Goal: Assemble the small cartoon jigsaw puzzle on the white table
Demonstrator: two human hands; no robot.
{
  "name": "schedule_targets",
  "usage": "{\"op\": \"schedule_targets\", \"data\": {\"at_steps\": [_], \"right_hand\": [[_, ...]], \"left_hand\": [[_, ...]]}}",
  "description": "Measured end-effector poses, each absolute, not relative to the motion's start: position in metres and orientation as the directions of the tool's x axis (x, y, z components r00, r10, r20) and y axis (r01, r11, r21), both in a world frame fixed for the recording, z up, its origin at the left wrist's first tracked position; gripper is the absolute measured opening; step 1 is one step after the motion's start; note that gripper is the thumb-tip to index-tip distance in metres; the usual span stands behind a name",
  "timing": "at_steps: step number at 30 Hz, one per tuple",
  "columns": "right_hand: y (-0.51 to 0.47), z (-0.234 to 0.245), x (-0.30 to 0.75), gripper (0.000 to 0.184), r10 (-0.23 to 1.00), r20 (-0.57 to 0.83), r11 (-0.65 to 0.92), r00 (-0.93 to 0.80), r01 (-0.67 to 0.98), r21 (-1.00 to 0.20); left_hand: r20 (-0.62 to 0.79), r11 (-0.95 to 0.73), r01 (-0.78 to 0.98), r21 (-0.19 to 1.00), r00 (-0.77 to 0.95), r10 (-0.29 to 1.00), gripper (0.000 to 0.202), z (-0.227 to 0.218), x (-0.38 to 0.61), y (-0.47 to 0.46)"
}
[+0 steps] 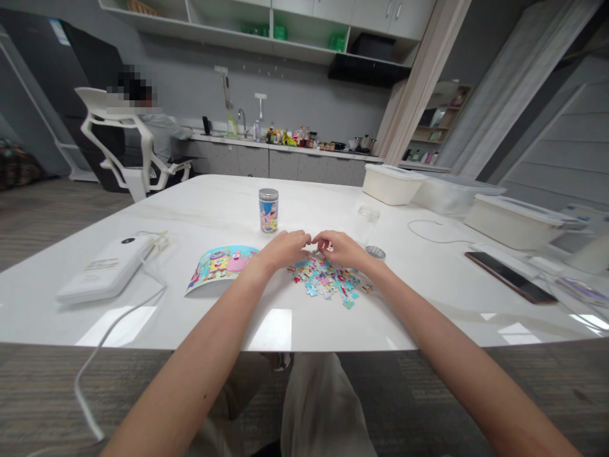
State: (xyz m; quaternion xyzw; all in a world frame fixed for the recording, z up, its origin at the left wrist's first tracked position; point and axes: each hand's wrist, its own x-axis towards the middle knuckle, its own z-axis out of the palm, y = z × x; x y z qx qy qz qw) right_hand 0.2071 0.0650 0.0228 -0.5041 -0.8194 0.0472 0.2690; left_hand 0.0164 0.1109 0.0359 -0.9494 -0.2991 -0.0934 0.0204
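A loose pile of colourful jigsaw puzzle pieces (330, 279) lies on the white table in front of me. My left hand (287, 247) rests at the pile's far left edge, its fingers curled, their tips hidden. Close beside it, my right hand (340, 247) is over the far right part, thumb and fingers drawn together; what they hold is too small to make out. Left of the pile lies a curved cartoon picture sheet (221, 263). Behind my hands stands a closed jar (269, 211) with a cartoon label. A clear jar (368, 222) and a metal lid (375, 252) are beyond my right hand.
On the left sits a white box-shaped device (107, 270) with a cable hanging over the table's edge. A phone (510, 277) and lidded storage boxes (392, 185) are on the right. Another person sits in a white chair (143, 146) at the far left.
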Motion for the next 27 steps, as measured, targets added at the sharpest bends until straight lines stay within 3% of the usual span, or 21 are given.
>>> {"op": "schedule_targets", "data": {"at_steps": [5,10,14,19,27], "right_hand": [[0.064,0.026,0.203,0.028,0.871,0.394,0.467,-0.294,0.746,-0.474],[0.069,0.024,0.196,0.009,0.907,0.392,0.415,-0.153,0.479,-0.773],[0.074,0.022,0.195,0.026,0.948,0.311,0.318,-0.068,0.21,-0.924],[0.073,0.021,0.197,0.034,0.964,0.264,0.262,0.028,0.056,-0.963],[0.069,0.025,0.196,0.035,0.984,0.173,0.176,0.037,-0.137,-0.975]], "left_hand": [[0.26,-0.826,0.563,0.013,0.796,0.547,0.018,0.038,0.017,0.111],[0.287,-0.833,0.554,-0.004,0.798,0.53,0.02,0.042,0.017,0.108],[0.313,-0.841,0.541,-0.018,0.802,0.509,0.025,0.044,0.018,0.107],[0.336,-0.845,0.535,-0.004,0.796,0.503,0.031,0.043,0.02,0.107],[0.329,-0.85,0.527,-0.03,0.808,0.489,0.037,0.045,0.021,0.105]]}}
